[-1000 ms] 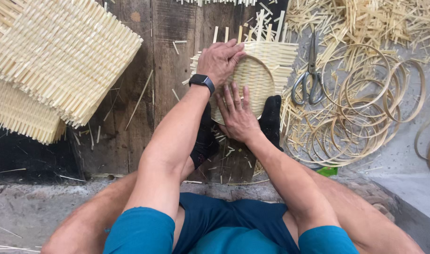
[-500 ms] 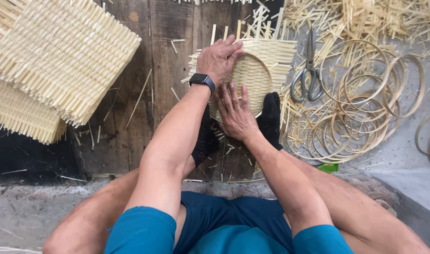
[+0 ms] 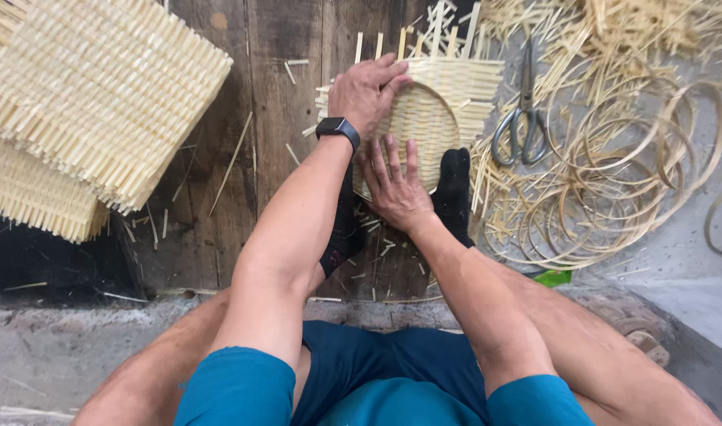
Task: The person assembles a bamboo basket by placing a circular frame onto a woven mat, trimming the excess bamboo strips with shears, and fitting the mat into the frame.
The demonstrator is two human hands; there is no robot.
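The right hand [image 3: 396, 189] is laid flat, fingers spread, on the near rim of the round woven mat [image 3: 424, 130], which is pinned on the plank floor [image 3: 282, 118] by two black-socked feet [image 3: 454, 189]. Further out, the left hand [image 3: 366, 91] is curled loosely over the mat's far-left edge, nothing really gripped. Pretty cramped: scissors [image 3: 520, 118] and hoop rings [image 3: 613, 173] are crowded just right, stacked mats [image 3: 93, 95] well left.

The woven bamboo mat [image 3: 444, 118] is pale straw-yellow in a fine crisscross weave, and the stacked mats [image 3: 93, 102] share that cream tone and ribbed pattern. The smartwatch [image 3: 337, 128] is black, as are the socks [image 3: 453, 185]. The shorts [image 3: 361, 367] are teal. The plank floor [image 3: 282, 158] is dark weathered brown. The scissors [image 3: 520, 118] are dull grey metal.
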